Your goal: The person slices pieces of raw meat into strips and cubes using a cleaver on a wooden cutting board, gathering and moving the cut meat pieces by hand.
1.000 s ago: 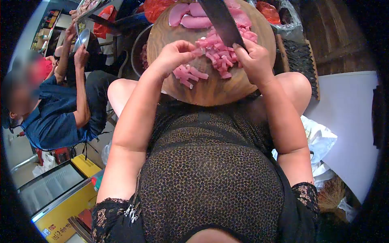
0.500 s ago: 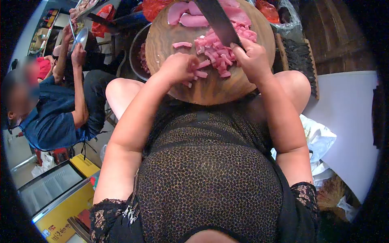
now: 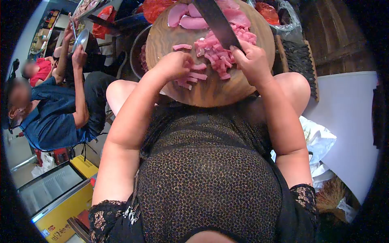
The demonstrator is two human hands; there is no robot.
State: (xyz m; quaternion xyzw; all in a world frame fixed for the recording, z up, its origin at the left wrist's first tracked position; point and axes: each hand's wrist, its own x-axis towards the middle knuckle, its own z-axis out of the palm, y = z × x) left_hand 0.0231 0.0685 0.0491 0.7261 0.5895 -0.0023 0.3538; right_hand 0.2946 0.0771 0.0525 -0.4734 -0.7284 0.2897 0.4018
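My right hand [image 3: 252, 60] is wrapped round the handle end of a wide dark cleaver [image 3: 216, 22], whose blade lies over a pile of pink diced meat [image 3: 219, 54]. My left hand [image 3: 176, 65] is at the left part of the round wooden board [image 3: 243, 87], its fingers bent beside several cut meat strips [image 3: 197, 76]; whether it pinches one is hidden. A single strip [image 3: 182, 47] lies above this hand. Larger meat slices [image 3: 192, 22] rest at the board's far side.
A metal bowl [image 3: 136, 54] with meat stands left of the board. Red plastic bags [image 3: 156, 10] lie beyond. At the left sits a person in blue [image 3: 52, 117] holding a utensil and a metal bowl [image 3: 82, 38]. A woven stool [image 3: 298, 60] stands right.
My left hand has shifted slightly left, and more of the strips below it show. My right hand still holds the cleaver in nearly the same place.
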